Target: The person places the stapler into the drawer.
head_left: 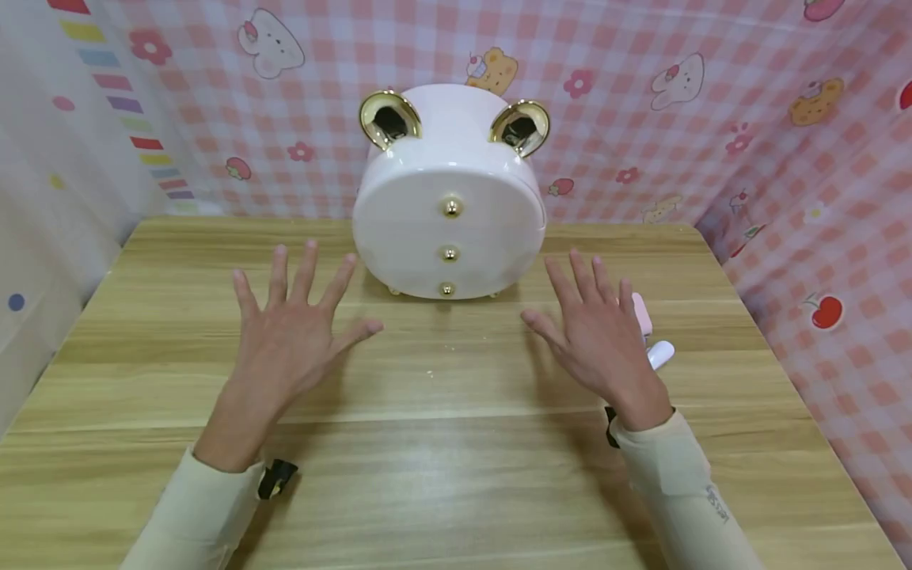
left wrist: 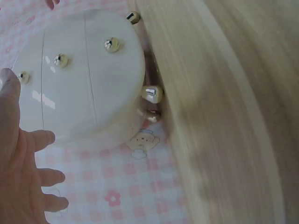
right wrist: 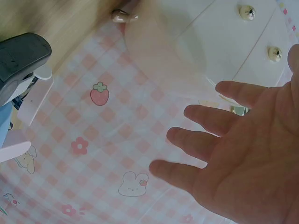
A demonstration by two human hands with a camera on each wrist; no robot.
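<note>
A round white box (head_left: 449, 229) with two gold ears (head_left: 389, 119) and three gold knobs (head_left: 450, 253) down its front stands at the back middle of the wooden table (head_left: 442, 443). My left hand (head_left: 292, 324) hovers spread and flat over the table, just left of the box. My right hand (head_left: 598, 332) is spread the same way just right of it. Neither holds anything. The left wrist view shows the box (left wrist: 79, 79) and its gold feet (left wrist: 152, 93); the right wrist view shows my open palm (right wrist: 243, 163) below the box (right wrist: 210, 42).
A small pink and white object (head_left: 651, 336) lies on the table just behind my right hand, partly hidden. A pink checked cloth with cartoon prints (head_left: 712, 119) forms the back and right walls. The cloth on the left wall (head_left: 64, 158) is paler.
</note>
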